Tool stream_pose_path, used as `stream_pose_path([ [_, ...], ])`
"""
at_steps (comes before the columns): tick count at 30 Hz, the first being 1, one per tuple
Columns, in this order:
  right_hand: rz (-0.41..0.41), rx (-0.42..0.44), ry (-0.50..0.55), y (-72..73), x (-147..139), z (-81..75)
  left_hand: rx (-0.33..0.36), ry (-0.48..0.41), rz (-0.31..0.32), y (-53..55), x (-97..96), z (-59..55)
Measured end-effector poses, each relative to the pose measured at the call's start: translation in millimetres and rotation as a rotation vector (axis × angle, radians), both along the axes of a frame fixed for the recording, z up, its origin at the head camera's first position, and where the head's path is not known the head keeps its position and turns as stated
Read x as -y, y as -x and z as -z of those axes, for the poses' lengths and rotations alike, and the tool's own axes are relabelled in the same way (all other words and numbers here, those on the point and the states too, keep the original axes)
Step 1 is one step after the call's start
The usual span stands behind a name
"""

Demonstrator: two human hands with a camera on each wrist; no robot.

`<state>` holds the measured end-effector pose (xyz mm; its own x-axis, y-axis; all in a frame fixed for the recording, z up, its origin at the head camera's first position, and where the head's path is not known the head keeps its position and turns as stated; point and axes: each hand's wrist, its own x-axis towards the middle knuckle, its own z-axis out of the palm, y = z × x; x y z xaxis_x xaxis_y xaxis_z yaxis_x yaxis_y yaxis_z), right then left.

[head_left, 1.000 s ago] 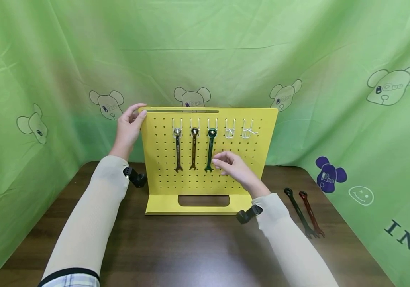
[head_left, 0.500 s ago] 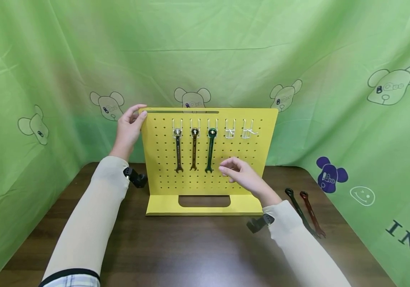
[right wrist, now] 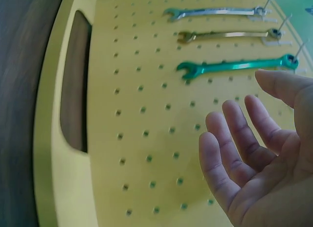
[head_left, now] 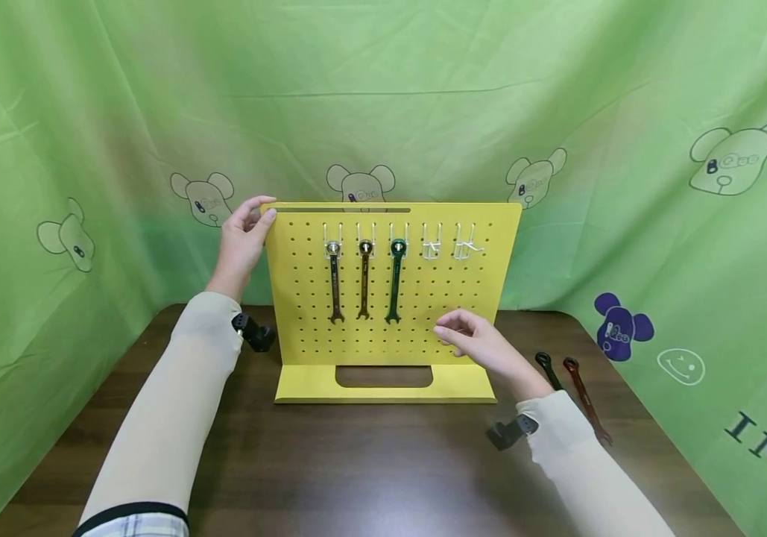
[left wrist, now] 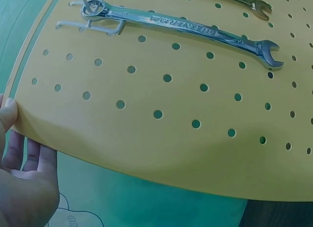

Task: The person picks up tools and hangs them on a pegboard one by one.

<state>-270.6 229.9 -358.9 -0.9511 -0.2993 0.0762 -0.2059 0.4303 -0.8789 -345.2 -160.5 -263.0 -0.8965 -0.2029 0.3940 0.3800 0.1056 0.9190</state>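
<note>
A yellow pegboard (head_left: 289,321) stands upright on its base. My left hand (head_left: 241,242) pinches its upper left corner, thumb in front and fingers behind the edge, as the left wrist view shows. Three combination wrenches hang by their ring ends from white hooks: a silver wrench (head_left: 335,287), a bronze wrench (head_left: 364,287) and a green wrench (head_left: 395,287). My right hand (head_left: 480,344) is in front of the board's lower right part, fingers loosely bent and holding nothing. In the right wrist view the palm (right wrist: 274,188) shows bare, below the green wrench.
Two more white hooks, a fourth-place hook (head_left: 431,246) and an end hook (head_left: 466,245) with a skewed prong, carry nothing. On the wooden table (head_left: 356,462) at right lie a dark wrench (head_left: 547,369) and a red wrench (head_left: 584,395). A green curtain (head_left: 450,127) surrounds the table.
My right hand has drawn away from the green wrench's lower end, rightward and down, and its forearm now covers more of the dark wrench. The left hand stays at the board's corner.
</note>
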Motion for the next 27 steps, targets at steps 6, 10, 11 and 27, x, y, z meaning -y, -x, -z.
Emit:
stream_pose_path([
  [6, 0.041, -0.009, -0.040, -6.0, -27, 10.3, -0.017, 0.001, 0.010, -2.5, -1.2, -0.8],
  [10, 0.080, 0.003, -0.050, -10.0, -50, 18.6, -0.020, -0.006, 0.020, -4.9, -1.3, -1.9],
  [11, 0.089, 0.012, -0.045, -11.2, -56, 20.8, -0.018, -0.007, 0.022, -5.2, -1.2, -2.0],
  [27, 0.233, 0.098, -0.131, -37.0, -145, 53.0, -0.005, -0.029, 0.040, -8.7, -1.0, -5.2],
])
